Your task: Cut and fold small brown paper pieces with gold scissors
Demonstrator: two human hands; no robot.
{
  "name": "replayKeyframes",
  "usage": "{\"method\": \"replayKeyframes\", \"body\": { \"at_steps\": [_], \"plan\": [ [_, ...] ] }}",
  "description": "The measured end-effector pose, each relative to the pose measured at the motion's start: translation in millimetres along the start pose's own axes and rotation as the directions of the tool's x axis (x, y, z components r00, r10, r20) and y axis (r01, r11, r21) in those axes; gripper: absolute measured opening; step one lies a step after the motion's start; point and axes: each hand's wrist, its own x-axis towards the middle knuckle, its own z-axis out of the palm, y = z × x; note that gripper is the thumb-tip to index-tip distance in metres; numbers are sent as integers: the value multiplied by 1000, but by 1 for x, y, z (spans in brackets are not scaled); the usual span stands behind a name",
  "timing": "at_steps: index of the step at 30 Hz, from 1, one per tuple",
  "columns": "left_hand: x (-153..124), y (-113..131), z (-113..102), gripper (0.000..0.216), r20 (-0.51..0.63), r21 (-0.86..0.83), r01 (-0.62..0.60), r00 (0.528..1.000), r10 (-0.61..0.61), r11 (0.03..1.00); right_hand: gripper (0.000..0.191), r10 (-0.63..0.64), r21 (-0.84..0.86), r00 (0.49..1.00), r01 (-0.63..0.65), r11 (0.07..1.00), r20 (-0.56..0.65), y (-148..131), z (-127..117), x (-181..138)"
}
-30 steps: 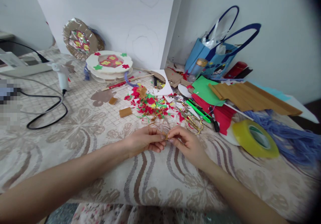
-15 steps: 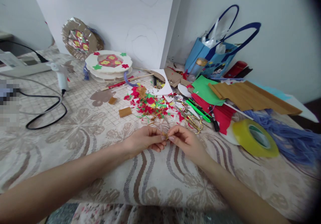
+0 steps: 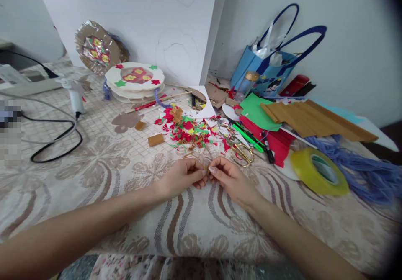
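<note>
My left hand and my right hand meet fingertip to fingertip low over the patterned tablecloth. Both pinch a tiny tan scrap between thumb and fingers; it is too small to name. Just beyond the hands lies a pile of red, green and yellow paper cuttings. Gold-handled scissors lie right of the pile, close to my right hand.
A yellow tape roll and blue yarn sit at the right, with brown, green and red paper sheets and a blue bag behind. Decorated plates, a glue gun and a black cable lie to the left.
The hands stay together on the scrap and have shifted only slightly; the fingertips have moved a little closer. The view has dipped a bit.
</note>
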Motion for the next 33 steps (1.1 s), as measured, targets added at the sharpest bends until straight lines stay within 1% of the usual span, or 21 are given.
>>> {"method": "replayKeyframes", "body": {
  "at_steps": [2, 6, 12, 16, 23, 28, 33],
  "plan": [
    [0, -1, 0, 15, 1, 5, -8, 1000, 8, 1000, 10, 3, 22, 1000, -3, 1000, 1, 0, 0, 0],
    [1, -3, -2, 16, 19, 21, -17, 1000, 17, 1000, 11, -10, 12, 1000, 10, 1000, 14, -1, 0, 0],
    [2, -6, -2, 18, 14, 46, -19, 1000, 19, 999, 11, 33, 59, 999, -33, 998, 6, 2, 1, 0],
    [1, -6, -2, 18, 16, 37, -16, 1000, 16, 999, 11, 29, 41, 1000, -29, 999, -1, 4, 0, 0],
    [0, -3, -2, 20, 63, -109, 86, 995, -79, 990, 11, 15, -7, 1000, -15, 1000, -14, 3, -1, -2],
    [-1, 0, -2, 23, 57, -133, 121, 992, -115, 984, 13, 9, -29, 1000, -9, 1000, -15, 2, -1, -2],
    [-2, 2, -1, 22, 63, -114, 135, 990, -128, 984, 12, 10, -43, 1000, -11, 999, -27, 0, 0, -2]
  ]
}}
